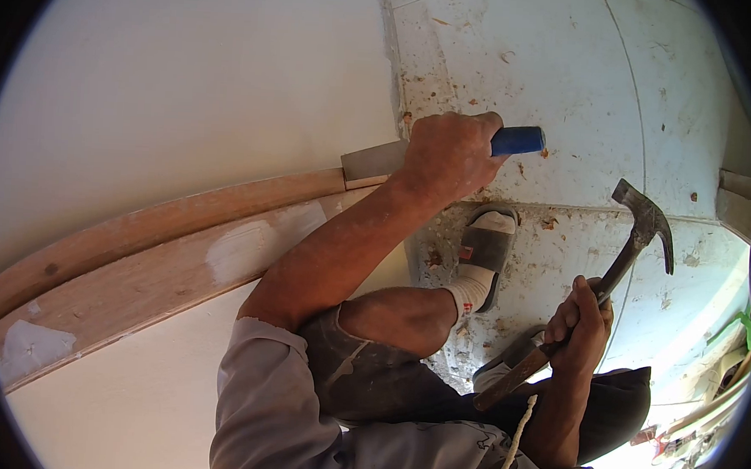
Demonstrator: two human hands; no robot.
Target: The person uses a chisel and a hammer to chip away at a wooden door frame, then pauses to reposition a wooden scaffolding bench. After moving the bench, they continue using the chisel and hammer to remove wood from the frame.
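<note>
My left hand (448, 153) grips a flat metal scraper by its blue handle (519, 140). The scraper's blade (372, 160) sits at the end of a wooden baseboard strip (164, 223), between it and the white wall (188, 80). My right hand (581, 322) holds a claw hammer by its wooden handle, with the steel head (645, 219) raised over the floor, apart from the scraper. I am crouched, with one knee bent below my left arm.
A second wooden board (135, 286) with white filler patches lies along the strip. The tiled floor (571, 66) is stained and littered with small debris. My foot in a grey slide sandal (485, 249) rests there. Wood pieces (738, 202) stand at the right.
</note>
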